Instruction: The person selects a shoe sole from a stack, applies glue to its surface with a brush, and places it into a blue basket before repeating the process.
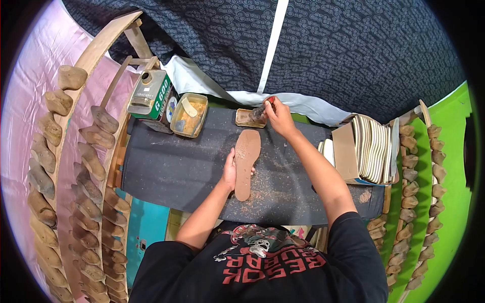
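Observation:
A brown insole-shaped piece (pixel 246 164) is held upright along its length in my left hand (pixel 230 171), whose fingers wrap round it from the left and beneath. My right hand (pixel 279 116) grips a brush (pixel 259 112) with a red handle end. The brush's dark bristles are down in a small rectangular tray (pixel 244 119) at the table's far side, just above the top of the piece. Light specks show on the piece's upper surface.
A metal can (pixel 150 98) and a yellowish container (pixel 189 115) stand at the table's (pixel 166 166) back left. At the right is a box (pixel 348 151) of stacked insole shapes (pixel 371 149). Wooden shoe lasts (pixel 91 161) line racks on both sides. Crumbs lie on the dark cloth.

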`<state>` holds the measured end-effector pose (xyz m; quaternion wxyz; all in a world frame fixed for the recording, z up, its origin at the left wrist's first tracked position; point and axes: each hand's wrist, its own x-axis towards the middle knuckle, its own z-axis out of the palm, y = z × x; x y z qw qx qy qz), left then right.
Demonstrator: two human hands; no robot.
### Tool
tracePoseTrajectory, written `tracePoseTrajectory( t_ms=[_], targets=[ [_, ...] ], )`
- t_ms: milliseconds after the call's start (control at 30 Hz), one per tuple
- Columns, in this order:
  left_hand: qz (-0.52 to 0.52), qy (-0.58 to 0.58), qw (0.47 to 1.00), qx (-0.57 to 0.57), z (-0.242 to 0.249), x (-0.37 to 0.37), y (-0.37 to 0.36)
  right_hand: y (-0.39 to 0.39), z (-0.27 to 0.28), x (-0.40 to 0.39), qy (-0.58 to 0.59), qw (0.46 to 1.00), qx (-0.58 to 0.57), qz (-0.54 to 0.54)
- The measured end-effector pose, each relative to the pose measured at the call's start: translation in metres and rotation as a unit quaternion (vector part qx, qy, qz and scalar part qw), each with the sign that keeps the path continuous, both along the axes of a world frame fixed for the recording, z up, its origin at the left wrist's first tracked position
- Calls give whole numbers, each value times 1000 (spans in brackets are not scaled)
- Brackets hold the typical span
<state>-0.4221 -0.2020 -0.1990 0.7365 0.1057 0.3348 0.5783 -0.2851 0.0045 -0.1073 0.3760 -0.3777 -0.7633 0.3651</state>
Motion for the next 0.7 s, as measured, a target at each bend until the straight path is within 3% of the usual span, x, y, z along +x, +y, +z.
tracePoseTrajectory(
  t_ms=[367, 467, 700],
  targets=[
    [32, -33, 999, -13, 8, -10, -2, 15, -46, 9, -90, 994, 31, -54],
    [34, -31, 999, 0, 3, -8, 4, 6, -28, 9, -52, 998, -15, -46],
    [29, -45, 999, 5, 16, -5, 18, -8, 24, 18, 29, 999, 1, -22]
  ],
)
